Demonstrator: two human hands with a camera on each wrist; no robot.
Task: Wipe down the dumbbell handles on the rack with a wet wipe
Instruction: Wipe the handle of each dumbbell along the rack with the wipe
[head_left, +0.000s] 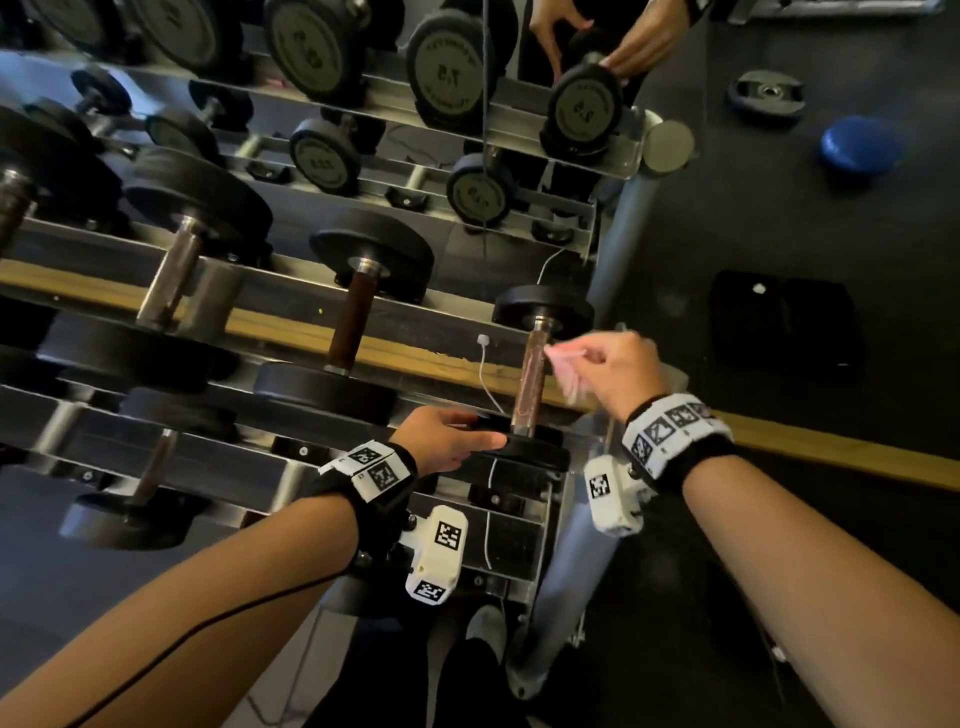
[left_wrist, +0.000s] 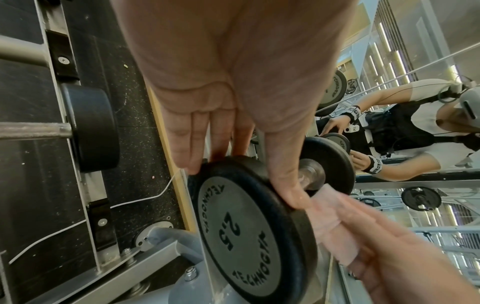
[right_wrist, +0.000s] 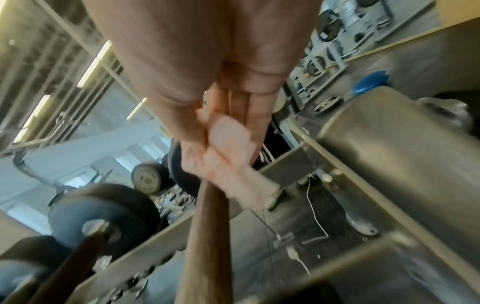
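Note:
A small dumbbell sits at the right end of the rack (head_left: 291, 291), its handle (head_left: 531, 379) brown and shiny. My left hand (head_left: 457, 436) grips the near black weight plate (left_wrist: 246, 232), marked 2.5, thumb on one side of the rim and fingers on the other. My right hand (head_left: 608, 364) pinches a crumpled pale pink wet wipe (head_left: 566, 371) beside the upper part of that handle. In the right wrist view the wet wipe (right_wrist: 228, 162) is bunched in the fingers at the handle (right_wrist: 205, 236). The left wrist view shows the wipe (left_wrist: 332, 222) just beyond the plate.
More dumbbells lie to the left, one with a dark brown handle (head_left: 353, 322). A mirror behind the rack reflects dumbbells and my hands. A white cable (head_left: 485, 374) hangs along the rack. On the dark floor at right lie a blue disc (head_left: 860, 148), a weight plate (head_left: 766, 96) and a black mat (head_left: 784, 322).

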